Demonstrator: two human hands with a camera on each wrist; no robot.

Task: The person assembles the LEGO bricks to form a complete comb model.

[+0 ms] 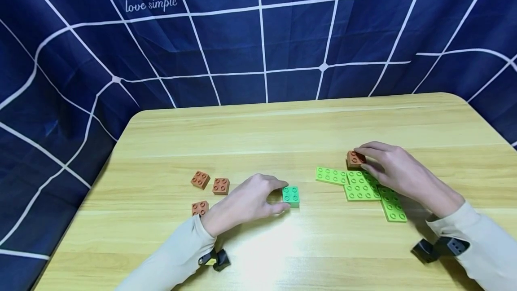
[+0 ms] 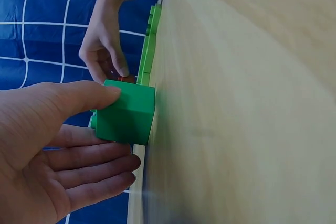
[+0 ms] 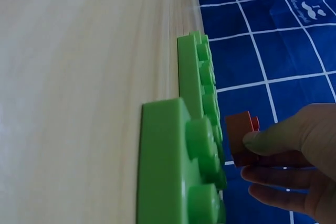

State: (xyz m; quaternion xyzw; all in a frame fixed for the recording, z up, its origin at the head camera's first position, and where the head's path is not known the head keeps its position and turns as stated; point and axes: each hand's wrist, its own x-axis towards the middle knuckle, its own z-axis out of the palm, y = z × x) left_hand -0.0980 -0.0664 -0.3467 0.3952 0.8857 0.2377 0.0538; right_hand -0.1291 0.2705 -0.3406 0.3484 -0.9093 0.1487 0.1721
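Table [image 1: 250,134]: wood-grain top, far corners rounded; a dark blue curtain [image 1: 226,44] with white lines hangs behind the far edge.
Left hand [image 1: 255,196]: thumb and forefinger set narrow, pinching a green block [image 1: 291,196]; remaining fingers extended.
Green block: near mid-width of the table, well apart from the far edge, studs up. I cannot tell whether its base touches the top.
Right hand [image 1: 397,169]: pinches an orange-brown brick [image 1: 352,160] between thumb and fingertips.
Orange-brown brick: at the far side of the light green plates [image 1: 361,193], toward the far right corner; I cannot tell whether it touches them.
Light green plates: flat, studs up, grouped right of mid-width, partly covered by the right hand.
Loose bricks [image 1: 221,186]: three, orange-brown, spaced apart toward the left edge; the nearest is partly hidden by the left sleeve [image 1: 171,250].
Wrist units [image 1: 221,260]: black, one per wrist.
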